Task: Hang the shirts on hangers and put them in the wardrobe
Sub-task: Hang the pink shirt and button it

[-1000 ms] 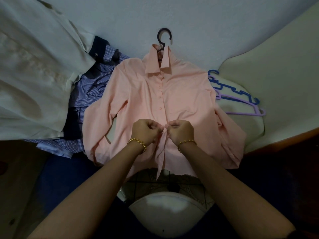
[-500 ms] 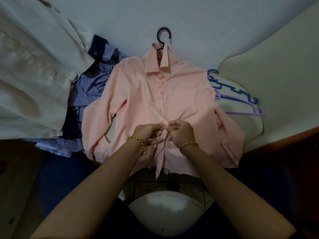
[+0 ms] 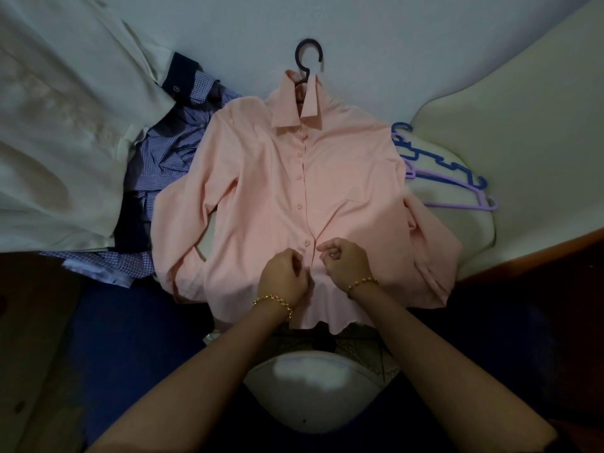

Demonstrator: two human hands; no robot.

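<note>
A pink button-up shirt (image 3: 343, 178) lies face up on the bed, with a dark hanger (image 3: 307, 60) through its collar and the hook pointing away from me. Most of its front buttons are done up. My left hand (image 3: 284, 277) is at the lower placket, fingers curled and pinching the fabric edge. My right hand (image 3: 348, 263) sits just right of the placket, fingers curled, thumb and forefinger slightly apart; whether it holds cloth I cannot tell. A blue-striped shirt (image 3: 170, 158) and a cream shirt (image 3: 65, 125) lie to the left.
Blue and lilac spare hangers (image 3: 447, 178) lie on a cream pillow (image 3: 523, 142) at the right. A white round object (image 3: 310, 393) is below between my arms, over patterned floor tiles. A wooden bed edge (image 3: 539, 253) runs at the right.
Both hands have slid down the placket towards the hem. The lower front, open a second ago, now lies closed and flatter.
</note>
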